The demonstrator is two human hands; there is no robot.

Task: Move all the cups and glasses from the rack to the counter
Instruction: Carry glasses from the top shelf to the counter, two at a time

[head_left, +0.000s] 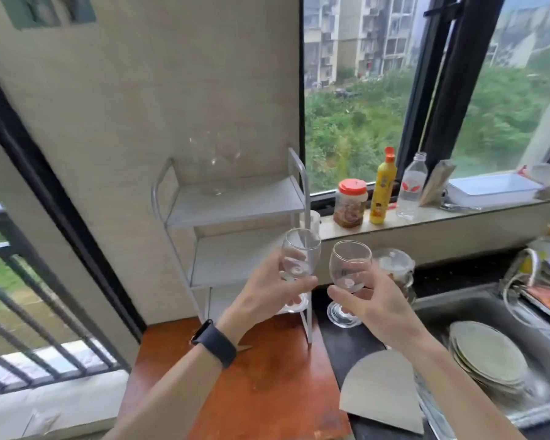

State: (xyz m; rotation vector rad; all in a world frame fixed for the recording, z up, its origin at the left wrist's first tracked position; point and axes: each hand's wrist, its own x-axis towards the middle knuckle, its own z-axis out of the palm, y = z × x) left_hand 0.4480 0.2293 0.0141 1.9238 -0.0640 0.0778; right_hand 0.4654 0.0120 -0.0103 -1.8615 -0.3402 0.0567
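Observation:
A white three-tier metal rack (235, 201) stands on the counter against the wall. My left hand (267, 293) grips a clear stemmed glass (300, 255) in front of the rack's lower shelves. My right hand (372, 303) grips a second stemmed glass (350, 265) by its stem and bowl, its foot (343, 314) low over the dark counter (346, 347). Two faint clear glasses (216, 160) stand on the rack's top shelf. A glass jug (394, 268) stands behind my right hand.
The sink (458, 309) at right holds stacked plates (486, 357). A grey cut board (381, 385) lies on the counter edge. On the windowsill stand a jar (350, 203), a yellow bottle (381, 188), a water bottle (411, 185) and a white tray (492, 187). An orange-brown surface (267, 376) lies beneath the rack.

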